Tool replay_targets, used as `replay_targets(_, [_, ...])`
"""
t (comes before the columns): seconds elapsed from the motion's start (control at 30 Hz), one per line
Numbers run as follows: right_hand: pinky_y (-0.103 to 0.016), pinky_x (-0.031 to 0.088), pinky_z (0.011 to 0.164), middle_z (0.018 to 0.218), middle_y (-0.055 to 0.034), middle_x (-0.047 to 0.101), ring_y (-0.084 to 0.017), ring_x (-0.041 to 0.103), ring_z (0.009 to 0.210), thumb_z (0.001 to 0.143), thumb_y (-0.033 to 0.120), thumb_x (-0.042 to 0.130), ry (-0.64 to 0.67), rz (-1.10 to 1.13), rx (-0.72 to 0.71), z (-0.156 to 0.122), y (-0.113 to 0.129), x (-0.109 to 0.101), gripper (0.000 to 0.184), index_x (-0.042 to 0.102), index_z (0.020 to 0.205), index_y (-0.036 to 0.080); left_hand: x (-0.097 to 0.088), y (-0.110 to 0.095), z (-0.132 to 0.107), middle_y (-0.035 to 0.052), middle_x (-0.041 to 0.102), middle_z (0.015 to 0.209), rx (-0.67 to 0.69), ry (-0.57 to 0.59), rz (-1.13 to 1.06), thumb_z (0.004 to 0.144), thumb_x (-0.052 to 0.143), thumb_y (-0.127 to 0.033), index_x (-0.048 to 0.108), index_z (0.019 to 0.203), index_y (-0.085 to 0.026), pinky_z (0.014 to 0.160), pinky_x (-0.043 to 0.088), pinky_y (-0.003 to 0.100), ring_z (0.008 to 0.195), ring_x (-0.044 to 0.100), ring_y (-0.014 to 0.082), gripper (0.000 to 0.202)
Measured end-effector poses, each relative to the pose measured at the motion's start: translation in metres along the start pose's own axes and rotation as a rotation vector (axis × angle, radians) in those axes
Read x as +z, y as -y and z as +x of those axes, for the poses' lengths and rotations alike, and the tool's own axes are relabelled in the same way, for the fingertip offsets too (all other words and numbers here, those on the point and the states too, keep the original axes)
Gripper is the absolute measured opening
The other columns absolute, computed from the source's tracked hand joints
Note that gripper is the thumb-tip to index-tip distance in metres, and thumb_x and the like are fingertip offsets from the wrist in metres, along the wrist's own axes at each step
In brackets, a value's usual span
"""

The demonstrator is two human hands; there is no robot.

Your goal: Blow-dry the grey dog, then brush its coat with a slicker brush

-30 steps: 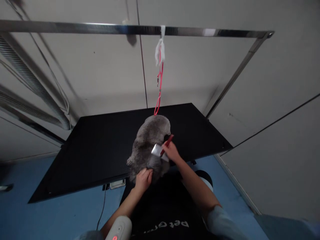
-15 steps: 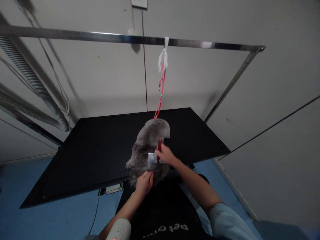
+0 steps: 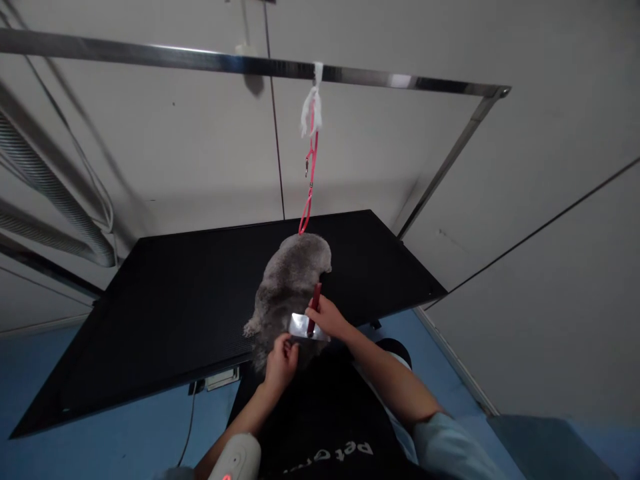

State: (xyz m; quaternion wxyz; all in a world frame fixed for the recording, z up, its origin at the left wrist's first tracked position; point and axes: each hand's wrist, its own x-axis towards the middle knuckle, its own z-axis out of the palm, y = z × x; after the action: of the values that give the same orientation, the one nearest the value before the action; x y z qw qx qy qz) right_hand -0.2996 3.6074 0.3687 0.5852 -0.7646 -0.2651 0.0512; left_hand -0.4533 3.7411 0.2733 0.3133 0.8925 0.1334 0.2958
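A grey, short-clipped dog (image 3: 290,267) stands on the black grooming table (image 3: 190,287), its lower end against the near edge; I cannot make out its face. My right hand (image 3: 327,317) grips the dark red handle of a slicker brush (image 3: 300,325), whose shiny metal back faces up and whose head rests against the dog's near fur. Just left of the brush head, my left hand (image 3: 281,360) has its fingers curled into the longer fur, close to the brush's corner. A pink leash loop (image 3: 306,213) hangs down to the dog's upper end.
A metal bar (image 3: 210,63) crosses above the table, with a white cloth strip (image 3: 313,107) knotted round it and holding the leash. Ribbed grey hoses (image 3: 55,187) hang at the left. A pale wall rises behind the table, and a blue floor (image 3: 125,427) lies below.
My right hand has brought the brush slightly down, nearer my left hand. The left hand has turned, with its fingers now bent beside the brush head. The camera view has shifted a little.
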Motion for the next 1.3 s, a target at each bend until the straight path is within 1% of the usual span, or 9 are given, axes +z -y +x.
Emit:
replay_targets(0.17, [-0.028,0.044,0.066,0.074,0.0007,0.058,-0.015,0.055,0.068,0.078,0.034,0.05,-0.262,0.006,0.06,-0.001,-0.012,-0.004,0.016,0.051,0.086,0.021,-0.007,-0.007,0.009,-0.0047,0.051,0.05,-0.119,0.02,-0.067,0.084,0.049,-0.038,0.061,0.113,-0.013,0.048,0.042,0.022,0.044,0.05,0.0116,0.04])
replay_targets(0.3, [-0.026,0.043,0.061,0.066,0.0028,0.056,-0.014,0.053,0.061,0.071,0.033,0.057,-0.061,0.063,0.061,-0.002,-0.016,0.004,0.014,0.052,0.075,0.021,-0.003,-0.004,0.008,0.0029,0.066,0.066,-0.095,-0.048,-0.112,0.084,0.048,-0.036,0.069,0.09,-0.015,0.057,0.047,0.024,0.054,0.058,0.013,0.03])
replay_targets(0.43, [-0.028,0.044,0.068,0.075,0.0005,0.058,-0.016,0.055,0.07,0.077,0.035,0.05,-0.218,0.06,0.07,-0.001,-0.017,0.008,0.016,0.051,0.084,0.021,0.0,-0.001,0.004,0.0044,0.068,0.068,-0.098,-0.061,-0.127,0.085,0.048,-0.037,0.069,0.084,-0.015,0.058,0.049,0.025,0.056,0.059,0.0139,0.03])
replay_targets(0.57, [-0.027,0.043,0.062,0.067,0.0023,0.056,-0.015,0.054,0.062,0.073,0.034,0.055,-0.002,0.031,0.045,-0.002,-0.013,0.008,0.014,0.052,0.077,0.021,-0.001,-0.001,0.002,0.0046,0.069,0.069,-0.097,-0.047,-0.099,0.085,0.047,-0.037,0.069,0.082,-0.016,0.059,0.049,0.025,0.056,0.059,0.0145,0.031])
replay_targets(0.7, [-0.028,0.044,0.066,0.072,0.0004,0.059,-0.016,0.057,0.066,0.078,0.034,0.051,-0.184,0.014,0.023,-0.006,-0.007,0.007,0.016,0.052,0.089,0.021,-0.002,-0.002,0.003,0.0048,0.068,0.067,-0.089,-0.029,-0.083,0.085,0.046,-0.038,0.069,0.082,-0.015,0.058,0.048,0.026,0.053,0.058,0.0146,0.032])
replay_targets(0.83, [-0.026,0.043,0.061,0.068,0.0013,0.059,-0.015,0.056,0.063,0.075,0.031,0.054,0.023,0.024,0.012,-0.011,-0.007,0.015,0.011,0.052,0.08,0.021,-0.001,-0.004,0.004,0.0046,0.068,0.068,-0.074,-0.027,-0.075,0.086,0.046,-0.036,0.069,0.081,-0.016,0.058,0.048,0.025,0.055,0.059,0.0148,0.031])
replay_targets(1.07, [-0.027,0.044,0.062,0.068,0.0017,0.058,-0.015,0.056,0.063,0.075,0.033,0.054,-0.031,0.073,0.029,-0.017,-0.012,0.022,0.014,0.052,0.081,0.021,-0.001,-0.004,0.006,0.0038,0.067,0.064,-0.044,-0.015,-0.067,0.086,0.046,-0.034,0.069,0.08,-0.016,0.056,0.046,0.024,0.054,0.058,0.0143,0.029])
replay_targets(1.23, [-0.029,0.045,0.067,0.075,0.0001,0.059,-0.016,0.057,0.069,0.078,0.036,0.051,-0.275,0.089,0.05,-0.009,-0.016,0.007,0.018,0.051,0.088,0.021,-0.003,-0.001,0.003,0.0034,0.067,0.064,-0.056,-0.026,-0.087,0.086,0.047,-0.035,0.069,0.082,-0.015,0.054,0.046,0.024,0.051,0.056,0.0134,0.03])
replay_targets(1.3, [-0.027,0.045,0.066,0.073,0.0011,0.059,-0.016,0.057,0.068,0.077,0.035,0.053,-0.119,0.107,0.013,-0.008,-0.017,0.007,0.017,0.052,0.086,0.021,-0.003,-0.001,0.001,0.0027,0.065,0.061,-0.064,-0.019,-0.086,0.086,0.047,-0.035,0.069,0.08,-0.015,0.054,0.045,0.023,0.051,0.055,0.0134,0.03])
